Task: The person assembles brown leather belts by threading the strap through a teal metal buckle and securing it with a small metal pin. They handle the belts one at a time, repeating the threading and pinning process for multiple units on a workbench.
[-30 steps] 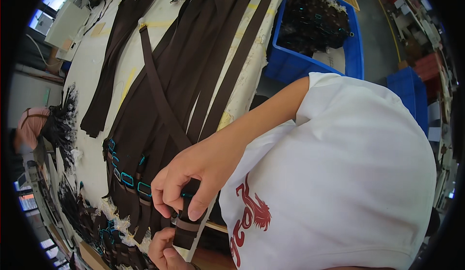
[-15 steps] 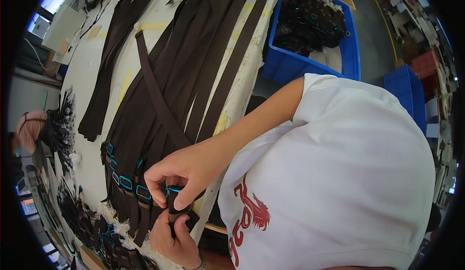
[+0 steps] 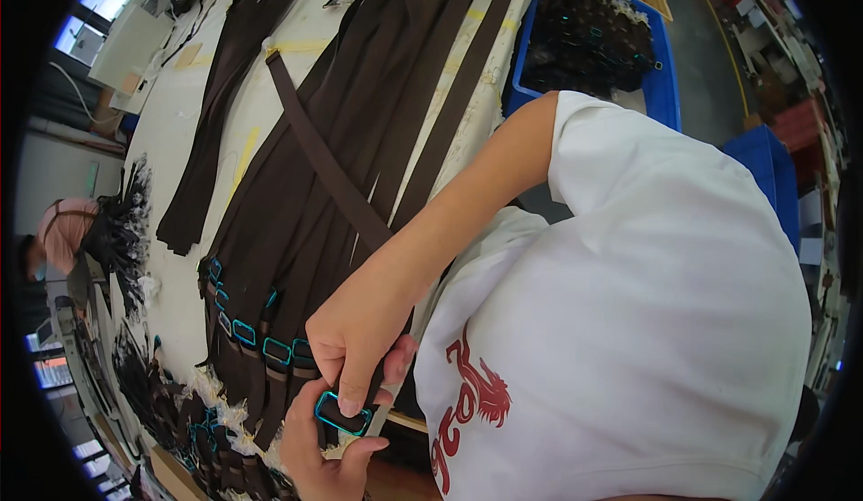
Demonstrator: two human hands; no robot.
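- The buckle [image 3: 342, 427] is a rounded rectangle with a dark middle and shiny teal edges, tilted and held between both hands just above the near edge of the white table [image 3: 180, 312].
- Dark brown webbing [image 3: 378, 384] runs from it, partly hidden by fingers.
- The right hand [image 3: 360, 332] is mostly closed, its thumb pressed on the buckle's face.
- The left hand [image 3: 313, 456] is half open, fingers curled around the buckle's outer end.
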